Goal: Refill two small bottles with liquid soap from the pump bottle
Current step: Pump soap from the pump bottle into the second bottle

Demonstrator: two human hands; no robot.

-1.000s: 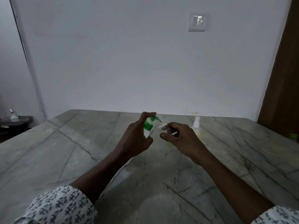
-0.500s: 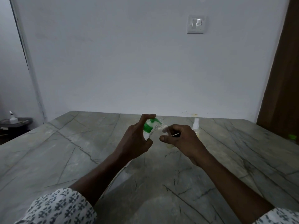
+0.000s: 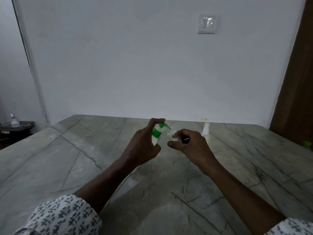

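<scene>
Grips the pump bottle [image 3: 156,133] in the left hand [image 3: 142,148], finger on top — pinches a small bottle [image 3: 173,135] at its spout with the right hand [image 3: 191,145], above the table [image 3: 67,158]. Has the second small bottle [image 3: 205,133] standing behind.

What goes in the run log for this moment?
left hand grips pump bottle | right hand holds small clear bottle at nozzle | second small bottle upright on table

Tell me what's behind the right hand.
A small spray bottle stands on the table behind the right hand. Its white top and yellowish liquid show; the hand covers part of its body.
</scene>
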